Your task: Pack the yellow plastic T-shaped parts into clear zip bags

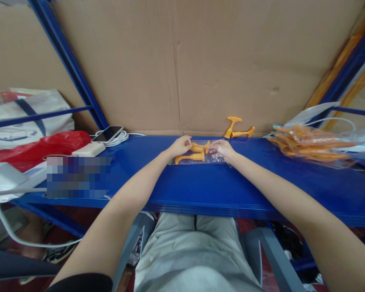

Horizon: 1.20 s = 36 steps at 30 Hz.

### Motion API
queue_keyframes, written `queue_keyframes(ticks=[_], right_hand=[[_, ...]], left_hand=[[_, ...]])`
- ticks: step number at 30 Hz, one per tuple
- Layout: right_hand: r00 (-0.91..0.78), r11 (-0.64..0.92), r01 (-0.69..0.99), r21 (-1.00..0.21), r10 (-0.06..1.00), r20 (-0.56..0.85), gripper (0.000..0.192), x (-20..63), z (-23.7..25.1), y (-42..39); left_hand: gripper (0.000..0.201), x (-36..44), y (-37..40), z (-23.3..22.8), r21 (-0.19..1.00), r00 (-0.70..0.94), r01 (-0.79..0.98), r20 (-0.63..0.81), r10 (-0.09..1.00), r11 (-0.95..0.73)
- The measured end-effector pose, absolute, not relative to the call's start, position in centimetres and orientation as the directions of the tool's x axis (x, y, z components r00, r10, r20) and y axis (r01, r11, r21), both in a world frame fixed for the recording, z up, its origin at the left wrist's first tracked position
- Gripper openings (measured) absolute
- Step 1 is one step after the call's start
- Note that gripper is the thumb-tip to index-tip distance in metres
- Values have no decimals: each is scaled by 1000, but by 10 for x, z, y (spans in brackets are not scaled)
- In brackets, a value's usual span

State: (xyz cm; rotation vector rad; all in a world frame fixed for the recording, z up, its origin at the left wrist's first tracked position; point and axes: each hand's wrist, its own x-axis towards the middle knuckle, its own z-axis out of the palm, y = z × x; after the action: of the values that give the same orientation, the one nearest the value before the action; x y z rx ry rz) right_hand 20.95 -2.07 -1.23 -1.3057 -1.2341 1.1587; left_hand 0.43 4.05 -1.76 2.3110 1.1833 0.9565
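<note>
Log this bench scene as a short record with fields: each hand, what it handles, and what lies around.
left hand: rests on the left end of the clear bag
right hand: grips the bag's right end
bag contents: orange plastic pieces
surface: blue shelf
behind bag: two loose orange pieces by the cardboard wall
right side: pile of filled bags
left side: phone, white charger, red bag

A pixelated patch (78,177) hides part of the bench (200,186). The right hand (221,150) covers part of the clear bag (200,158), so its grip is perhaps closed.
</note>
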Motion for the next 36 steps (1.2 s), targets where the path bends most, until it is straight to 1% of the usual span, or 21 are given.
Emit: queue_keyframes(ticks=[2, 4, 7, 10, 12, 16, 20, 26, 29, 33, 36], right_hand=[[88, -19, 14, -1000, 996, -18, 22, 208, -11, -22], [64, -25, -8, -1000, 998, -26, 21, 208, -10, -24], [-70, -33, 31, -999, 997, -35, 19, 209, -9, -27], [-230, -41, 84, -996, 971, -59, 14, 210, -9, -29], [-292, -47, 127, -991, 953, -82, 12, 211, -10, -29], [-288, -55, 188, -981, 951, -109, 9, 212, -11, -27], [-317, -26, 196, -980, 944, -89, 6, 213, -13, -25], [-340, 11, 149, -989, 940, -41, 10, 209, -18, -24], [-348, -5, 106, -994, 937, -42, 12, 207, -21, -24], [-360, -39, 60, -997, 931, -58, 22, 205, -20, -23], [-351, -58, 43, -997, 934, -70, 25, 205, -18, -24]], left_hand=[[15, 5, 41, -18, 576, 426, 571, 402, 811, -585], [17, 5, 41, -18, 570, 427, 575, 403, 810, -587], [18, 5, 41, -17, 566, 424, 578, 407, 809, -588], [19, 5, 40, -15, 557, 434, 577, 411, 802, -597], [19, 6, 39, -15, 547, 448, 576, 410, 794, -607], [19, 7, 37, -14, 520, 470, 593, 397, 788, -615], [19, 8, 38, -15, 479, 477, 619, 400, 782, -622], [17, 8, 41, -17, 417, 481, 654, 413, 773, -630], [18, 10, 44, -20, 392, 509, 652, 408, 758, -649], [22, 13, 49, -26, 374, 566, 644, 355, 745, -667], [23, 14, 50, -26, 377, 581, 647, 318, 749, -662]])
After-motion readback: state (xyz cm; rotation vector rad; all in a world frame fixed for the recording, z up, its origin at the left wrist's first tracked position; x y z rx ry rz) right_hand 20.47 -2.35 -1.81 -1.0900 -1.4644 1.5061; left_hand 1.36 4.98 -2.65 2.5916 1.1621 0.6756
